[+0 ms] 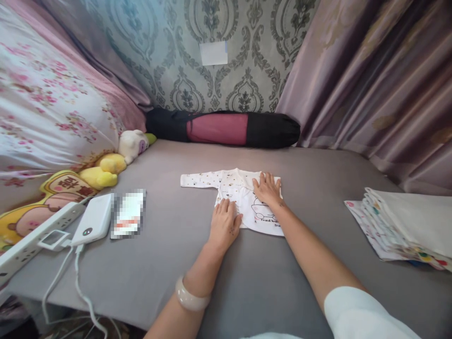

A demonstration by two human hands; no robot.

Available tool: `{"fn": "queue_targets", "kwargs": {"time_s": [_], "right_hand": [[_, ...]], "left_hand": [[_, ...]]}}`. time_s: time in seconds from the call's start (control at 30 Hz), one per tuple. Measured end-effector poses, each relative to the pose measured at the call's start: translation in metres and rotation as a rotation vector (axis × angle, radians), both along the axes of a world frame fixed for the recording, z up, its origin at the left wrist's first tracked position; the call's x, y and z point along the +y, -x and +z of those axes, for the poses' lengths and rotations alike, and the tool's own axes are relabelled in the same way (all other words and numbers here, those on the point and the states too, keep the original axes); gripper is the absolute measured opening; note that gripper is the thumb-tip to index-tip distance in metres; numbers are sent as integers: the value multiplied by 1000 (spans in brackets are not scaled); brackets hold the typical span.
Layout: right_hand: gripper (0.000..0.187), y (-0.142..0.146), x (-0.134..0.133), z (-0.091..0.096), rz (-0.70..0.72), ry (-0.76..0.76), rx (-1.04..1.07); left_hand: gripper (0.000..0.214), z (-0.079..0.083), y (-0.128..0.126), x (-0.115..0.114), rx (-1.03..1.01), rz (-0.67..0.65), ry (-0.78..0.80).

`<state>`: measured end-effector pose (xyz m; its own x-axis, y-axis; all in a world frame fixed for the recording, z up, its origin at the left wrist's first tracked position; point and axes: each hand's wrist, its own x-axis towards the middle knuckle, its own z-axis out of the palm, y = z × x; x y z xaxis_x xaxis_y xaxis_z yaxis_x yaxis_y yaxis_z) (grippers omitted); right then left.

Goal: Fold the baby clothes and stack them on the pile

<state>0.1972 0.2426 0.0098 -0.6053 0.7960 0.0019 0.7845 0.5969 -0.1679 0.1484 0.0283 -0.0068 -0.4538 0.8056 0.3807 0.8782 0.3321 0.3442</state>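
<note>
A small white baby shirt [243, 200] with a printed cartoon lies flat on the grey bed sheet [254, 278], one sleeve stretched out to the left. My left hand [224, 221] rests flat on the shirt's lower left edge, fingers stretched out; a pale bangle sits on that wrist. My right hand [267, 188] lies flat on the shirt's upper right part, fingers spread. Neither hand grips anything.
A stack of folded printed cloths [402, 226] sits at the right. At the left lie a white power bank [93, 226], a phone [127, 214], a power strip [38, 235] with cables, and plush toys [116, 162]. A black-and-red roll bag [222, 127] lies against the wall; curtains hang right.
</note>
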Motion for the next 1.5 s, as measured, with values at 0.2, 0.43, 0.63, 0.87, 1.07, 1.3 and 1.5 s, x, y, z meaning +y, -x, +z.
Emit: {"fn": "queue_targets", "kwargs": {"time_s": [0.2, 0.43, 0.63, 0.87, 1.07, 1.3, 1.5], "right_hand": [[68, 0, 2, 2, -1, 37, -15], [63, 20, -23, 7, 167, 36, 34], [64, 45, -49, 7, 295, 31, 84], [63, 54, -54, -7, 300, 4, 50], [63, 56, -54, -5, 291, 5, 15], [60, 58, -54, 7, 299, 29, -28], [59, 67, -66, 11, 372, -9, 48]], "left_hand": [[32, -1, -1, 3, -53, -6, -118], [22, 20, 27, -1, -391, 327, -438], [20, 29, 39, -5, -698, 560, -466], [18, 28, 36, -3, -712, 576, -456], [17, 23, 34, -3, -669, 550, -448], [17, 14, 33, 0, -596, 512, -409], [18, 9, 32, 2, -537, 451, -369]]}}
